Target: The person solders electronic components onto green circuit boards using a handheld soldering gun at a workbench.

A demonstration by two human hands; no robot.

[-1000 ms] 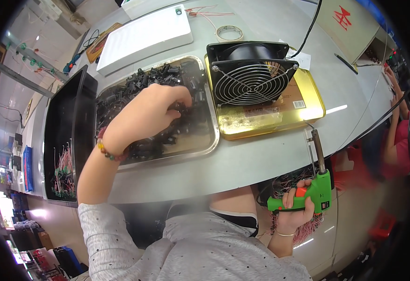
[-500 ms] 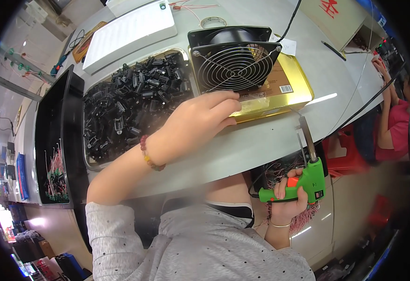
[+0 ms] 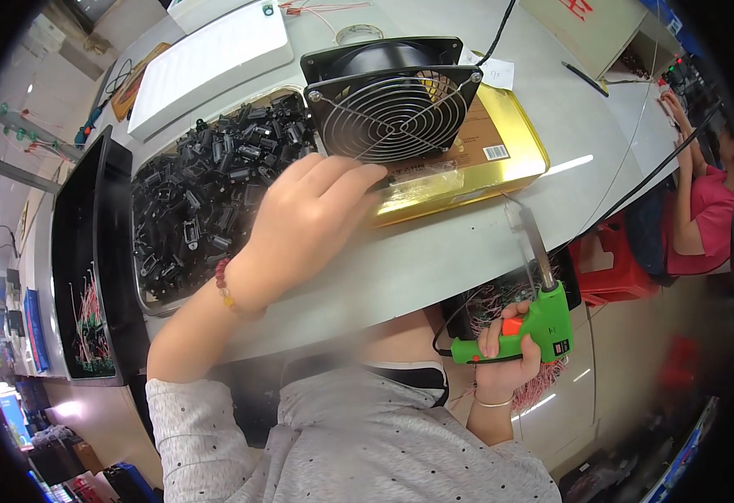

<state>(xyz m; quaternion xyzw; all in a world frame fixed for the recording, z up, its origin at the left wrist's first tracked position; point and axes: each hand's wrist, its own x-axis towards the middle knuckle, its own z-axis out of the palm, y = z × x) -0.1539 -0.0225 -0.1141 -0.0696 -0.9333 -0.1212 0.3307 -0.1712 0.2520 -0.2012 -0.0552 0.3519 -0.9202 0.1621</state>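
Observation:
My right hand (image 3: 508, 362) is wrapped round the handle of a green soldering gun (image 3: 549, 325) with an orange trigger. Its metal barrel points up past the table edge, with a thin feed tube beside it. My left hand (image 3: 312, 214), a little blurred, hangs between a tray (image 3: 142, 289) of small black plastic parts (image 3: 216, 168) and a gold box (image 3: 476, 189). Its fingers are bent and somewhat apart, and I see nothing in them. A black fan (image 3: 396, 117) with a wire grille stands on the gold box, just beyond my fingertips.
On the left stands a deep black bin (image 3: 90, 277) with wired parts inside. A white foam block (image 3: 212, 67) and a tape roll (image 3: 358, 34) lie behind. Below the table edge, red wires (image 3: 539, 390) bunch near my right hand. A co-worker (image 3: 698, 210) sits at far right by a red stool (image 3: 610, 268).
My left hand has drawn back leftward from the gold box's front edge toward the tray. The view has shifted slightly. My right hand keeps its hold on the soldering gun.

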